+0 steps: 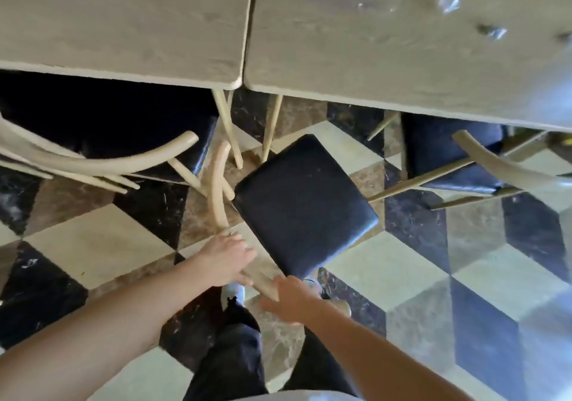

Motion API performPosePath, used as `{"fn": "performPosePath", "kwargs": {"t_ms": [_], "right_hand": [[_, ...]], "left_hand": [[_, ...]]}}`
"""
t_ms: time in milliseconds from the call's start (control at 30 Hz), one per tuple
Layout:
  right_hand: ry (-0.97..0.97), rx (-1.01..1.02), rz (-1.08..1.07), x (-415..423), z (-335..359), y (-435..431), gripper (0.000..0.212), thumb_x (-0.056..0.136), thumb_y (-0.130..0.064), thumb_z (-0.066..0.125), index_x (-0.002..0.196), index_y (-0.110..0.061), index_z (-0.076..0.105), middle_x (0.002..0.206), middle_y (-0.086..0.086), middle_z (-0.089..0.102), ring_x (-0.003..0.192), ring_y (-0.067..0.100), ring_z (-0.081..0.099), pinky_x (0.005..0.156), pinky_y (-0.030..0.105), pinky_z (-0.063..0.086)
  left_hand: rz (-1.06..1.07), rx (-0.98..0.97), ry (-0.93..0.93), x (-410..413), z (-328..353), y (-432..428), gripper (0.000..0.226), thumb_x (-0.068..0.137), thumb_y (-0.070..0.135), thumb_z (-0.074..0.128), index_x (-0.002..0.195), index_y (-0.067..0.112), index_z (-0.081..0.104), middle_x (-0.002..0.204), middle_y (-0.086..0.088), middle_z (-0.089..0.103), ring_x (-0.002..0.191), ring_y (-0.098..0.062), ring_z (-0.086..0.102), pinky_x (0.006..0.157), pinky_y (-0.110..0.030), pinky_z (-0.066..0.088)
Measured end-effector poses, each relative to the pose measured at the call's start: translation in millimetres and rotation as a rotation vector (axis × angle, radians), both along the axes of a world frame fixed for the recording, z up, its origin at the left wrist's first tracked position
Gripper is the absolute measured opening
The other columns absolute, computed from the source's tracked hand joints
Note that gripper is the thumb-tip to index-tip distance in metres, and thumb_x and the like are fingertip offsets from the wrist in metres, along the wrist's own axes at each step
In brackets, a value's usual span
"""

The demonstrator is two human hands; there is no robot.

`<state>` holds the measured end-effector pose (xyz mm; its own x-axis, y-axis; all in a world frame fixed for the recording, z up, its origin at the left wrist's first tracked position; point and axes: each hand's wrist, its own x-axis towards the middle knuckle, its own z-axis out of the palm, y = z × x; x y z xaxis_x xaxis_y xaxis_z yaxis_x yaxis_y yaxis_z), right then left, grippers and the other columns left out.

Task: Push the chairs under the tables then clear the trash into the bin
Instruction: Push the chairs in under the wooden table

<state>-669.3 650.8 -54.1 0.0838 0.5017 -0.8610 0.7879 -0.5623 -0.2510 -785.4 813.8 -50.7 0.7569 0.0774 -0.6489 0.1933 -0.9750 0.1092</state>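
Observation:
A chair with a black seat (305,205) and a pale curved wooden backrest (216,190) stands turned at an angle on the floor, out from under the two light wooden tables (123,29) (387,60). My left hand (227,258) grips the backrest near its middle. My right hand (291,300) holds the backrest's near end. Clear crumpled plastic trash (450,0) and a smaller piece (493,32) lie on the right table. No bin is in view.
A second chair (102,159) sits tucked under the left table, and a third chair (458,159) is partly under the right table. The floor has black, brown and cream cube-pattern tiles. My legs and shoes (235,292) are just behind the held chair.

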Motion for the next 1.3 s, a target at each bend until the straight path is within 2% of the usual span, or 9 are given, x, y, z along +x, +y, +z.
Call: {"fn": "performPosePath", "kwargs": {"t_ms": [167,267,400,600,867,1033,1100,1200,1300], "right_hand": [[-0.112,0.127,-0.254,-49,-11,8,0.065,0.093,-0.067,0.042,0.143,-0.026,0.034,0.138,0.005,0.053,0.126,0.034,0.048,0.105,0.053,0.033],[-0.231,0.205,-0.347,-60,-19,7,0.059,0.095,-0.066,0.038,0.14,-0.029,0.036,0.13,0.001,0.058,0.121,0.03,0.053,0.101,0.05,0.036],[-0.282,0.249,-0.293,-64,-21,1,0.051,0.099,-0.059,0.042,0.137,-0.026,0.039,0.127,0.002,0.059,0.118,0.031,0.055,0.101,0.049,0.038],[-0.327,0.297,-0.27,-68,-22,-3,0.048,0.102,-0.051,0.042,0.138,-0.02,0.038,0.131,0.003,0.057,0.119,0.033,0.052,0.101,0.048,0.038],[-0.371,0.353,-0.225,-43,-31,-29,0.047,0.097,-0.051,0.05,0.132,-0.02,0.045,0.122,0.001,0.061,0.114,0.031,0.057,0.095,0.047,0.043],[-0.429,0.396,-0.178,-9,-36,-60,0.048,0.092,-0.047,0.042,0.131,-0.02,0.049,0.119,0.001,0.062,0.11,0.031,0.059,0.097,0.046,0.044],[-0.443,0.422,-0.161,5,-39,-68,0.043,0.091,-0.041,0.046,0.127,-0.019,0.052,0.113,0.002,0.063,0.105,0.033,0.061,0.096,0.047,0.046],[-0.457,0.437,-0.146,30,-43,-78,0.044,0.086,-0.037,0.068,0.122,-0.019,0.052,0.103,0.003,0.063,0.095,0.033,0.062,0.091,0.048,0.048],[-0.469,0.472,-0.107,62,-44,-83,0.042,0.089,-0.038,0.066,0.124,-0.018,0.051,0.104,0.005,0.063,0.095,0.034,0.061,0.096,0.051,0.045]], "left_hand": [[-0.159,0.002,-0.16,-20,-11,41,0.047,0.09,0.054,0.054,0.124,0.02,0.057,0.124,-0.005,0.061,0.123,-0.028,0.048,0.111,-0.043,0.028],[-0.206,0.059,-0.185,-24,-16,65,0.055,0.09,0.058,0.053,0.131,0.02,0.055,0.133,-0.006,0.058,0.131,-0.029,0.043,0.116,-0.045,0.022],[-0.264,0.157,-0.087,-14,-12,87,0.07,0.089,0.069,0.048,0.14,0.02,0.046,0.145,-0.01,0.049,0.142,-0.033,0.03,0.119,-0.051,0.015],[-0.31,0.138,-0.035,2,-13,94,0.069,0.085,0.075,0.047,0.129,0.022,0.053,0.135,-0.007,0.056,0.135,-0.033,0.039,0.117,-0.054,0.016],[-0.273,0.063,-0.136,5,-25,80,0.065,0.087,0.073,0.047,0.126,0.022,0.054,0.128,-0.002,0.058,0.128,-0.028,0.043,0.118,-0.052,0.018],[-0.23,0.04,-0.149,24,-28,50,0.067,0.089,0.071,0.046,0.132,0.02,0.051,0.129,-0.003,0.057,0.126,-0.029,0.043,0.115,-0.049,0.02],[-0.222,0.043,-0.149,34,-27,43,0.064,0.09,0.069,0.045,0.131,0.02,0.05,0.13,-0.002,0.056,0.126,-0.029,0.043,0.115,-0.048,0.021],[-0.209,0.037,-0.144,52,-28,36,0.062,0.092,0.068,0.045,0.132,0.021,0.05,0.13,-0.001,0.056,0.126,-0.028,0.044,0.115,-0.046,0.02],[-0.169,0.045,-0.178,73,-33,29,0.062,0.088,0.069,0.049,0.127,0.021,0.058,0.122,0.0,0.061,0.122,-0.027,0.049,0.113,-0.046,0.018]]}}
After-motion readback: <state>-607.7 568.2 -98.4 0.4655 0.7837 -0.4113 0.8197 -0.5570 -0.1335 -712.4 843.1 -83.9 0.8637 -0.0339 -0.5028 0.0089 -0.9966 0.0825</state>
